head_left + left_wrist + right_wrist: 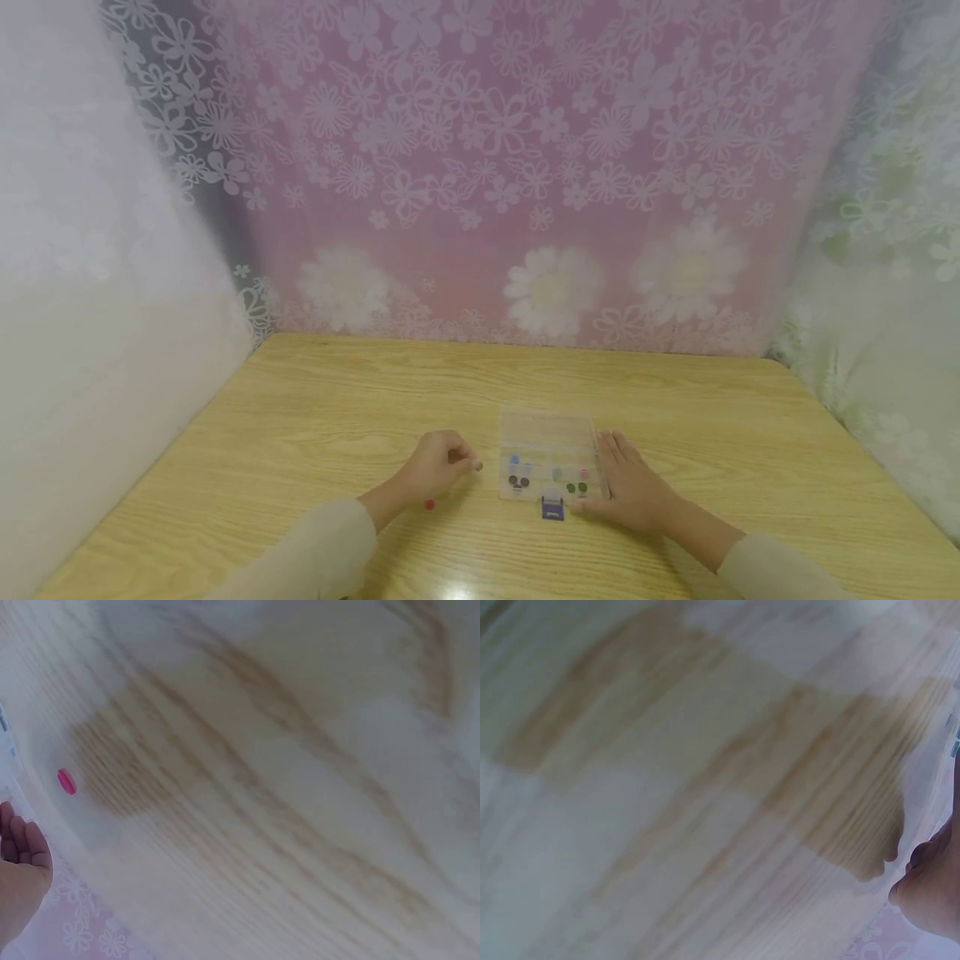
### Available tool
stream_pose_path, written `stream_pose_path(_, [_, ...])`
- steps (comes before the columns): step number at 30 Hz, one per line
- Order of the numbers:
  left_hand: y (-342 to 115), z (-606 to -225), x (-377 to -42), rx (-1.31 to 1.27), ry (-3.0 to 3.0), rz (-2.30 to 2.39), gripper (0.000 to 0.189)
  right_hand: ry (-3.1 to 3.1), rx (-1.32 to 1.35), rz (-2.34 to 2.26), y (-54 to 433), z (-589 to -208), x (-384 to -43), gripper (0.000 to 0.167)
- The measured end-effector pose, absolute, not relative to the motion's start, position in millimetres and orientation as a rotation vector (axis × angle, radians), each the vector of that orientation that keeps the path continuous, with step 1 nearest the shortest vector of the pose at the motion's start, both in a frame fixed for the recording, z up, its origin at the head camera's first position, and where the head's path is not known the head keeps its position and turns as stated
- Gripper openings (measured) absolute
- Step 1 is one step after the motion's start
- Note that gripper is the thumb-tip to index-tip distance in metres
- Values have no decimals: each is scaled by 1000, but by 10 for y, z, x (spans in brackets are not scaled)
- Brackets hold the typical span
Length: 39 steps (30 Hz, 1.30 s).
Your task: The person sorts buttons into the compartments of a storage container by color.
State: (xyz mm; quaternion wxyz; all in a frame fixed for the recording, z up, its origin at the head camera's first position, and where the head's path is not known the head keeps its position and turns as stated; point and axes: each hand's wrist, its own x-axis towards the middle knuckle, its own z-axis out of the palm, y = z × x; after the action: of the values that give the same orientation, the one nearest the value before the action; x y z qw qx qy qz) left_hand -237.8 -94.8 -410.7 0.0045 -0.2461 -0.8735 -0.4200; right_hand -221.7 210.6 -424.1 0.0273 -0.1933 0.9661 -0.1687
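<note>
A clear plastic compartment box [547, 457] with its lid raised stands on the table, a blue latch [552, 509] at its front. Inside it lie small round buttons in blue, dark brown, pale grey, pink and green. My left hand [438, 465] is just left of the box, thumb and forefinger pinching a small dark button [478, 467]. Close by its wrist, a red button [429, 505] lies on the wood. My right hand [637, 492] rests along the box's right side, fingers extended and thumb near the front corner.
The wooden table [360, 383] has pale wood grain. A pink flowered curtain [487, 167] hangs behind it, with a whitish sheet [112, 250] at the left and a flowered one [885, 275] at the right.
</note>
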Motion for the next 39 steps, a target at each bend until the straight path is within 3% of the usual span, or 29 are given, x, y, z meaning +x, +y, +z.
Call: stream_pose_path(39, [-346,-4018,-2444,-770,-2635,-1364,9,3027,-642,-521,2102,-4247,-2202,108])
